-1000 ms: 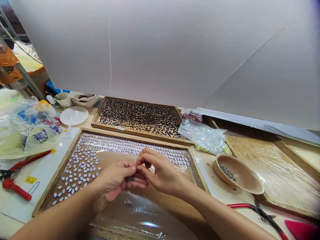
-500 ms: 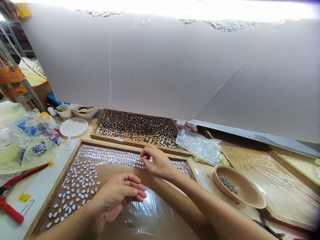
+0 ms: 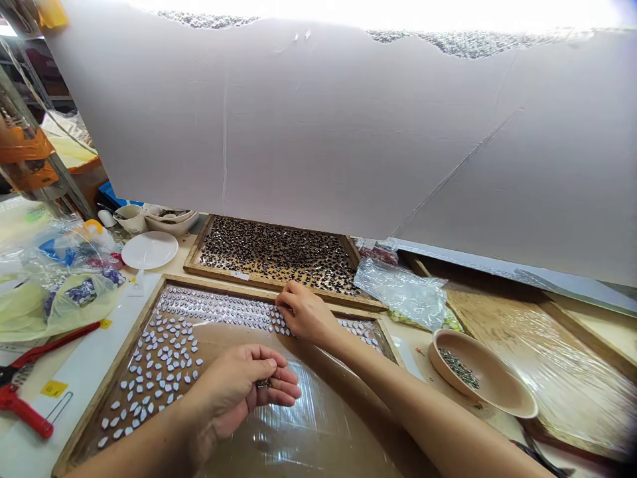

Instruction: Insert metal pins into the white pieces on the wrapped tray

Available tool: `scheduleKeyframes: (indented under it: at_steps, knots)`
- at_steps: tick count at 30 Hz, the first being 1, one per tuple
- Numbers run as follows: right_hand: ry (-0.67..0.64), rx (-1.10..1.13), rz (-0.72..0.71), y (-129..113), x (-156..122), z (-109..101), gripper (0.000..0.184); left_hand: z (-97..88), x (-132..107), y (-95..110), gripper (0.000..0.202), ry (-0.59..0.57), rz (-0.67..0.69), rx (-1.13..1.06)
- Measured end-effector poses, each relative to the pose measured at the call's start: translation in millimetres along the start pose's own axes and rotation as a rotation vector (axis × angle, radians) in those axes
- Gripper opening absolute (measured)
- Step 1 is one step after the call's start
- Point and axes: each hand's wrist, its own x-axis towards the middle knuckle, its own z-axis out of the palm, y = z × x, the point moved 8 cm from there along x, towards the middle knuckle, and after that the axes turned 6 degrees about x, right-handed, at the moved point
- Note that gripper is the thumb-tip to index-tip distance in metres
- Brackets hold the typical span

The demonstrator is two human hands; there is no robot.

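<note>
My left hand (image 3: pixel 249 385) is cupped palm up over the near wooden-framed tray (image 3: pixel 112 375), with a few small dark pieces (image 3: pixel 263 383) in its curled fingers. My right hand (image 3: pixel 306 313) reaches to the far part of that tray. Its thumb and fingertips are pinched together at the rows of white pieces (image 3: pixel 219 309); whatever lies between them is too small to make out. Those row pieces bear dark centres. Loose white petal-shaped pieces (image 3: pixel 166 358) are scattered on the tray's left side, over clear film.
Behind stands a framed tray of dark small pieces (image 3: pixel 279 255). To the right are a tan bowl (image 3: pixel 507 392) with small metallic bits and a clear plastic bag (image 3: pixel 403 289). Red-handled pliers (image 3: pixel 27 411) and a white plate (image 3: pixel 149 249) lie left. A white board (image 3: pixel 323 133) hangs low across the back.
My right hand has turned down, bringing its pinched fingertips onto the rows of white pieces. My left hand has turned slightly, and the dark pieces in it now show.
</note>
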Motion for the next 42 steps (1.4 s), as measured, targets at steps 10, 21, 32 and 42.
scheduleKeyframes:
  at_steps: [10,21,32,42]
  knots:
    - [-0.008,-0.010,-0.009,0.9,1.2,0.5,0.017,-0.7,0.3,0.3,0.010,0.015,-0.004,0.000]
    - [0.039,0.313,-0.150,-71.6,-37.1,-50.0,0.015,-5.9,1.1,6.7,0.020,0.053,0.023,-0.176]
    - [-0.122,0.023,-0.148,-90.5,-43.7,-21.9,0.018,-8.2,1.3,6.6,0.027,0.053,0.051,-0.257]
    - [-0.079,0.418,0.018,-74.7,-42.6,-31.7,0.015,-0.4,-0.7,5.1,0.018,-0.029,0.044,-0.116]
